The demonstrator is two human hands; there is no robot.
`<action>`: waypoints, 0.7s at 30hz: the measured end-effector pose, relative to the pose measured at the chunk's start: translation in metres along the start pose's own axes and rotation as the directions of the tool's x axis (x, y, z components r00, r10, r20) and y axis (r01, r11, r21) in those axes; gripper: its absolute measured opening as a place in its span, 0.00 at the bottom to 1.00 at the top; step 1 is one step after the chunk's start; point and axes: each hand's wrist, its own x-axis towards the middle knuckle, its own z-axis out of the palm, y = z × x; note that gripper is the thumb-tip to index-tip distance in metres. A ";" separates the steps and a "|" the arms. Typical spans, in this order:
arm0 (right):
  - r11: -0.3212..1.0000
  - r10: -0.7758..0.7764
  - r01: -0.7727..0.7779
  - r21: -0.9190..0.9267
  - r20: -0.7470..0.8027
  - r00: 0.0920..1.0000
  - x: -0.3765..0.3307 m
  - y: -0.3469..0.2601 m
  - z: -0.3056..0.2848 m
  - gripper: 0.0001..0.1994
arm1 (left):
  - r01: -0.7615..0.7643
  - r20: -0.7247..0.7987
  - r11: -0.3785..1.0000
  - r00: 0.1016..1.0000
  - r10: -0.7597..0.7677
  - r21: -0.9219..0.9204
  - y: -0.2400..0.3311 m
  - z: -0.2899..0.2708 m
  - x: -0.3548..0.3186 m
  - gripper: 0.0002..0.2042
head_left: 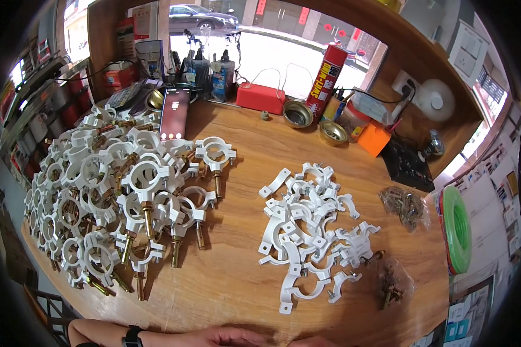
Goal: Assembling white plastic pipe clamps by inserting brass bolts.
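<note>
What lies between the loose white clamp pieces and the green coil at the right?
The head view shows a farther plastic bag and a nearer plastic bag, both holding metal fasteners, on the tabletop.

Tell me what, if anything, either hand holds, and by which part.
Nothing shows in the bare left hand; the right hand is mostly cut off below, so whether it holds anything cannot be told.

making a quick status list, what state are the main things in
Ring clamps: mostly joined, bolts attached, heaped
Clamp pieces: loosely piled, mostly apart
Upper bag: filled, seal unclear
Lower bag: filled, seal unclear
Phone: screen lit
Spray can: upright
Plug: plugged in
Left hand: low in view, grip unclear
Right hand: mostly out of frame, grip unclear
</note>
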 end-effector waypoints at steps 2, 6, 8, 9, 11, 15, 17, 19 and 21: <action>1.000 -0.025 0.025 -0.016 -0.006 1.000 0.000 0.001 0.000 0.06 | 0.003 0.012 0.999 1.000 -0.002 -0.038 0.001 0.001 0.000 0.20; 1.000 -0.016 0.016 -0.018 -0.003 1.000 -0.001 0.003 0.000 0.06 | 0.017 0.011 1.000 1.000 -0.017 -0.016 0.001 0.000 0.000 0.20; 1.000 0.002 -0.002 -0.030 0.009 1.000 -0.001 0.004 0.000 0.06 | 0.014 0.004 1.000 1.000 -0.014 -0.001 -0.001 -0.001 0.000 0.20; 0.999 0.018 -0.017 -0.029 0.016 1.000 -0.001 0.005 0.000 0.06 | 0.012 -0.001 1.000 1.000 -0.012 0.007 -0.001 -0.002 0.000 0.20; 0.999 0.030 -0.029 -0.027 0.024 0.999 -0.001 0.006 0.000 0.06 | 0.062 0.002 0.998 0.998 -0.062 0.003 -0.001 -0.004 -0.001 0.20; 0.999 0.021 -0.020 -0.029 0.020 1.000 -0.001 0.006 0.001 0.06 | 0.091 0.003 0.996 0.996 -0.091 -0.013 0.001 -0.003 -0.001 0.20; 0.999 0.027 -0.027 -0.030 0.017 0.999 -0.001 0.006 0.001 0.06 | 0.055 -0.008 0.997 0.998 -0.055 -0.049 0.002 0.000 -0.002 0.20; 0.999 0.044 -0.044 -0.026 0.016 0.999 -0.001 0.006 0.000 0.06 | 0.029 -0.009 0.998 1.000 -0.029 -0.050 0.004 0.001 -0.002 0.21; 0.999 0.031 -0.031 -0.024 0.015 0.999 -0.001 0.005 0.000 0.06 | 0.014 0.002 1.000 1.000 -0.014 -0.020 0.005 0.001 -0.001 0.21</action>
